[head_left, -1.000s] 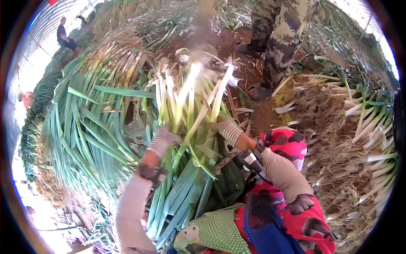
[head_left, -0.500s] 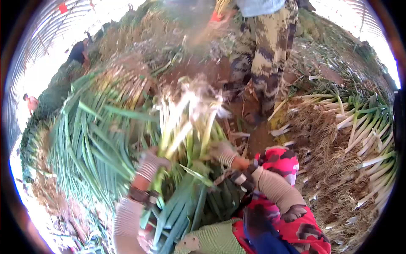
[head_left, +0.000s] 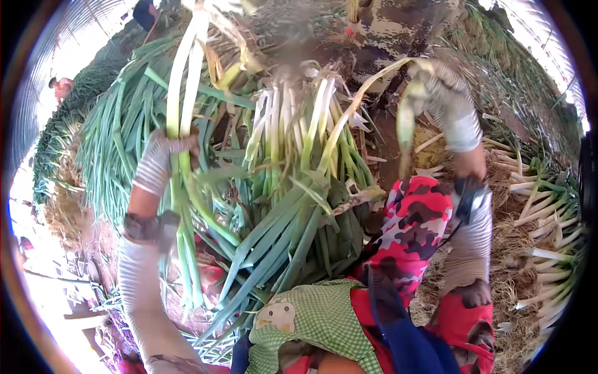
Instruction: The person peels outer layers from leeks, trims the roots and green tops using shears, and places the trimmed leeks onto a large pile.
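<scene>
My left hand point(head_left: 163, 156), in a striped light glove, is closed around a couple of long green onions point(head_left: 185, 81), white ends up and leaves hanging down. My right hand point(head_left: 436, 93), gloved too, is raised at the upper right, its fingers closed on a yellowed leaf point(head_left: 406, 118) that droops below it and arches toward the bundle. Between my hands a bundle of green onions point(head_left: 274, 124) lies with white stems pointing away and its leaves spread toward my lap.
A large pile of green onions point(head_left: 109, 137) is at the left. More onions point(head_left: 548, 249) with dry roots lie at the right. A person's camouflage trousers point(head_left: 392, 31) show at the top, and other people appear at the upper left. My green checked apron point(head_left: 324, 311) is below.
Both hands have left the central bundle. My left hand has moved left and up with a couple of onions; my right hand has risen to the right with a yellowed leaf. The view has shifted.
</scene>
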Demonstrator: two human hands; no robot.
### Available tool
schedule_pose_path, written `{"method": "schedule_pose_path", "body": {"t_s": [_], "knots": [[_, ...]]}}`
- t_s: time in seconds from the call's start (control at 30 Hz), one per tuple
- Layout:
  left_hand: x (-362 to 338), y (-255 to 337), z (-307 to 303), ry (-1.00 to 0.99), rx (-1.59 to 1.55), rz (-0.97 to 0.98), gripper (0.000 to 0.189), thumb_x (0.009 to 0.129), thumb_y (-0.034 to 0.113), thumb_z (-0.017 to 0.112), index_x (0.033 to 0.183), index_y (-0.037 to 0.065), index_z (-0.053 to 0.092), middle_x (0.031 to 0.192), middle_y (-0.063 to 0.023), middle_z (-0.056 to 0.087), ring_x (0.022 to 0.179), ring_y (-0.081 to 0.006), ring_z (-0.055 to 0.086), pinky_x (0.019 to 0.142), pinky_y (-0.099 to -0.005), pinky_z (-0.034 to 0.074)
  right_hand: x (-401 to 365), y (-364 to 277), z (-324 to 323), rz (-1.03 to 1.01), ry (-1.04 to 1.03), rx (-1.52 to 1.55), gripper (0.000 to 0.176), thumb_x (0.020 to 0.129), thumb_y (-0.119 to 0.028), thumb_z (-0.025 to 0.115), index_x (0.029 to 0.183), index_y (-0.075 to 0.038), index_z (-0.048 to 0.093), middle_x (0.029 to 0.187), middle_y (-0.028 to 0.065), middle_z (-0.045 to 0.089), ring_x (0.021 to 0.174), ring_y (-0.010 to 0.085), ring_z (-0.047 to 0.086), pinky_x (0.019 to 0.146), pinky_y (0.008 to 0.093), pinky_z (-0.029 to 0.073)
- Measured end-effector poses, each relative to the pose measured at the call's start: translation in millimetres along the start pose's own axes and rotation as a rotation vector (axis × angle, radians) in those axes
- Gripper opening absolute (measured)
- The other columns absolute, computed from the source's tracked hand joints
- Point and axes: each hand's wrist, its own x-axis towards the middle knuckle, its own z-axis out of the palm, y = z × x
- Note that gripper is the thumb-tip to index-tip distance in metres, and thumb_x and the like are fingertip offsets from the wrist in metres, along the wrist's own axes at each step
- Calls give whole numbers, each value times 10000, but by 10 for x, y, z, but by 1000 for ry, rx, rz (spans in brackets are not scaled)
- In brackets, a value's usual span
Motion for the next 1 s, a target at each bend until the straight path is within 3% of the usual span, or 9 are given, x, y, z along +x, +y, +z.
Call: {"method": "schedule_pose_path", "body": {"t_s": [0.13, 0.33, 0.5, 0.63, 0.73, 0.8, 0.87, 0.97, 1.0], "knots": [[96, 245, -188, -212, -195, 96, 362, 774, 254, 686, 998, 8, 541, 725, -63, 585, 640, -226, 615, 549, -312, 506, 334, 263, -359, -25, -128, -1331, 450, 817, -156, 572, 1227, 7, 483, 900, 156, 660, 786, 242, 645, 727, 363, 513], [-52, 659, 45, -350, -295, 223, 298, 814, 230, 646, 959, -18, 568, 783, -111, 636, 734, -260, 667, 605, -316, 555, -22, 289, 1219, 176, -586, -582, 821, 732, -158, 711, 1395, -40, 243, 1417, 175, 319, 987, 248, 604, 907, 324, 475], [-258, 747, 321, -325, -228, 176, 383, 778, 264, 680, 982, -24, 530, 687, -100, 585, 650, -267, 621, 583, -354, 512, -332, 557, 2062, -203, -972, -674, 448, 789, -211, 615, 1200, -70, 505, 1152, 133, 563, 985, 293, 579, 879, 380, 476], [-335, 495, 284, -341, -226, 123, 349, 748, 246, 724, 900, -10, 540, 638, -82, 583, 565, -253, 602, 544, -358, 503, 100, 813, 1560, -382, -737, -1184, 186, 790, -155, 578, 947, -59, 603, 832, 116, 624, 708, 281, 613, 671, 375, 515], [-383, 304, 200, -333, -198, 89, 344, 746, 234, 722, 906, -10, 540, 638, -86, 585, 563, -253, 601, 543, -362, 507, 621, 682, 677, -481, 97, -825, 135, 839, -121, 580, 937, -43, 630, 759, 63, 634, 544, 168, 561, 496, 261, 482], [-489, 318, 214, -285, -223, 27, 301, 729, 176, 712, 891, -30, 565, 643, -94, 588, 561, -254, 603, 558, -351, 513, 639, 427, 507, 150, -6, -399, 168, 864, -142, 577, 1009, -61, 599, 762, 41, 619, 562, 108, 566, 477, 222, 466], [-575, 304, 329, -219, -254, -15, 270, 724, 154, 697, 873, -40, 584, 663, -102, 601, 559, -230, 606, 548, -332, 510, 508, 281, 707, 180, -93, -112, 476, 833, -152, 635, 1248, -68, 418, 650, -2, 565, 579, 75, 543, 431, 208, 408], [-607, 227, 516, -265, -96, -20, 270, 723, 143, 696, 880, -52, 593, 677, -93, 619, 569, -176, 609, 538, -297, 501, 476, 297, 979, 13, -304, 349, 904, 794, -41, 641, 1451, -129, 26, 1370, 210, 302, 687, 86, 551, 533, 191, 442], [-634, 232, 595, -327, -74, -5, 276, 730, 146, 696, 888, -54, 592, 671, -83, 618, 570, -165, 608, 536, -289, 498, 476, 310, 1093, 9, -448, 461, 897, 788, -28, 637, 1445, -107, 32, 1257, 205, 460, 675, 98, 577, 525, 215, 463]]}}
